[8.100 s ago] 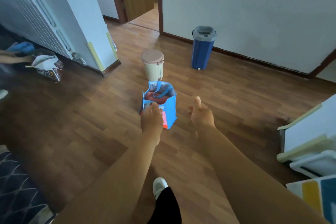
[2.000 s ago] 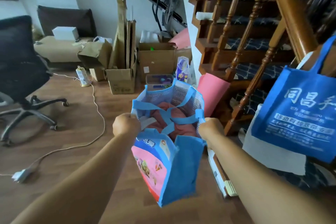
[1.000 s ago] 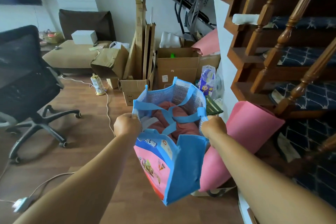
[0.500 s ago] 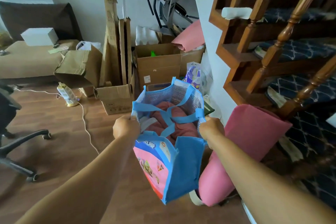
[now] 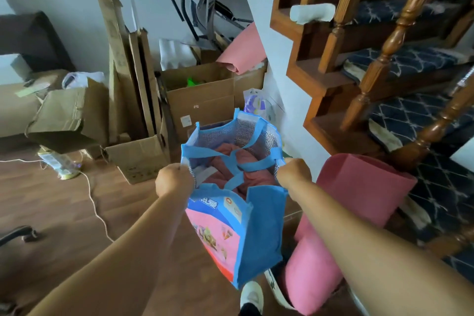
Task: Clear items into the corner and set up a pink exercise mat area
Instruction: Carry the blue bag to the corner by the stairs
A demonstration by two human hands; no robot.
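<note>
I carry a blue tote bag (image 5: 261, 233) with a pink printed front, lifted off the floor. My left hand (image 5: 174, 182) grips its left rim and my right hand (image 5: 293, 174) grips its right rim. Pink cloth (image 5: 246, 164) fills the bag under its crossed blue handles. A rolled pink exercise mat (image 5: 341, 223) leans by the stairs, just right of the bag and partly hidden behind my right arm. A second pink roll (image 5: 243, 54) pokes out of a cardboard box in the corner.
Cardboard boxes (image 5: 202, 100) and tall flattened cartons (image 5: 120, 59) crowd the corner ahead. A wooden staircase (image 5: 372, 64) with dark patterned treads rises at right. A white cord (image 5: 95, 202) trails over the wood floor at left. My shoe (image 5: 252, 295) shows below the bag.
I have walked closer to the corner with the bag held in both hands. The boxes and the pink mat loom larger, and the office chair has slid out of view at left.
</note>
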